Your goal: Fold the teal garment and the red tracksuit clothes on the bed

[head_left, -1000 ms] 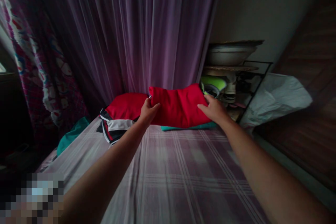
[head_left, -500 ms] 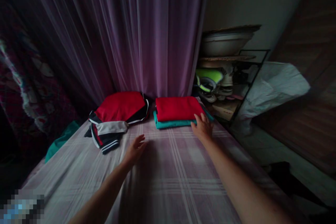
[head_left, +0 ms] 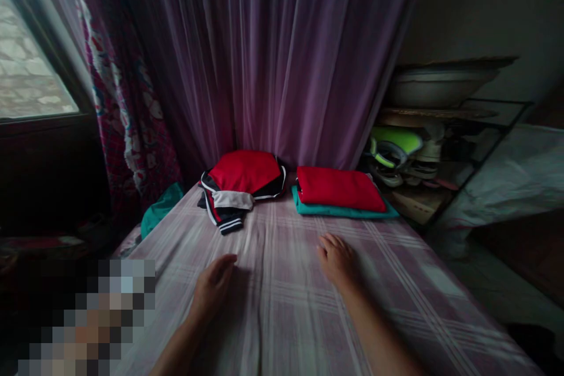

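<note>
My left hand (head_left: 212,286) is over the plaid bedsheet (head_left: 282,305), fingers loosely extended and holding nothing. My right hand (head_left: 338,259) rests on or just above the sheet, empty, its fingers slightly bent and a little apart. Beyond the right hand lies a folded red garment (head_left: 339,188), stacked on a folded teal cloth (head_left: 348,211). Farther left, a red and black jacket-like garment (head_left: 247,170) with white piping lies bunched, its grey part (head_left: 232,200) and striped dark cuff (head_left: 231,224) towards me. Neither hand touches the garments.
A purple curtain (head_left: 264,59) hangs behind the bed. To the right stands a rack with shoes (head_left: 418,170), a lime-green item (head_left: 399,140) and a large basin (head_left: 443,85). Teal fabric (head_left: 161,208) is at the left edge. A pixelated patch covers the lower left.
My right hand has come back from the folded stack towards me. My left hand has also drawn nearer. The view has turned left, bringing a window into sight; the garments lie as before.
</note>
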The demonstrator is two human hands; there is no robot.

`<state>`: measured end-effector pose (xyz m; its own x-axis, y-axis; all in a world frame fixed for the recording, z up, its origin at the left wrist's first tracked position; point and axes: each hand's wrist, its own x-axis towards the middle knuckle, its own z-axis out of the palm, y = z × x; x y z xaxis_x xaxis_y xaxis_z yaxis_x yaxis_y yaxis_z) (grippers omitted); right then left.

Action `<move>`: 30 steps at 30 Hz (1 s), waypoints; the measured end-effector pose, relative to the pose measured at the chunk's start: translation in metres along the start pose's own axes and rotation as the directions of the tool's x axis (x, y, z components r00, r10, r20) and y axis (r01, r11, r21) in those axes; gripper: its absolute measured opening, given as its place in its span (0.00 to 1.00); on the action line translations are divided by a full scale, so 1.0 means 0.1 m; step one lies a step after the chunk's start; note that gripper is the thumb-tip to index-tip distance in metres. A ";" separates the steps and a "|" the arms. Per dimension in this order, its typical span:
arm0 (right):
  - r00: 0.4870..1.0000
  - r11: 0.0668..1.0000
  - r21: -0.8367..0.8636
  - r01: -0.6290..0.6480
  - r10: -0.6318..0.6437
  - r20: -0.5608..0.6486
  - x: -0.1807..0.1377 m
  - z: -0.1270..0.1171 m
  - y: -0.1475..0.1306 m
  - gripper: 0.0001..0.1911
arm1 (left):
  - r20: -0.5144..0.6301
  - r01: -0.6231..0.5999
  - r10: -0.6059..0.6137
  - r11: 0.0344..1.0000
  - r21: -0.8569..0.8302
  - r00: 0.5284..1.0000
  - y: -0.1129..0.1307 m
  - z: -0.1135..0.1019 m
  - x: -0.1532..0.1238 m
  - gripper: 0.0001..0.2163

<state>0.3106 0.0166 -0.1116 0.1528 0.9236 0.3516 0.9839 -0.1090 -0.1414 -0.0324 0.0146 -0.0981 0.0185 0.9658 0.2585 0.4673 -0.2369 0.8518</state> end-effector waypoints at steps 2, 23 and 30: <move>0.999 1.000 -0.014 0.010 -0.011 -0.034 -0.12 0.00 0.01 0.18 | -0.001 0.003 -0.003 1.000 -0.022 1.000 0.01 0.02 0.00 0.15; 0.976 0.980 0.081 0.181 -0.169 -0.136 -1.05 -0.05 0.09 0.22 | -0.260 0.213 -0.017 0.627 0.749 0.966 -0.06 -1.10 -0.55 0.19; 0.981 0.980 0.104 0.167 -0.154 -0.120 -1.03 -0.03 0.09 0.20 | -0.311 0.414 -0.288 0.442 0.796 0.906 -0.17 -1.64 -0.67 0.28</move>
<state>0.3043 -0.0810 -0.1468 0.0093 0.8785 0.4776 0.9806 0.0854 -0.1763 -0.1863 -0.0630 -0.0549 -0.3927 0.9103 0.1307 0.9176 0.3785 0.1211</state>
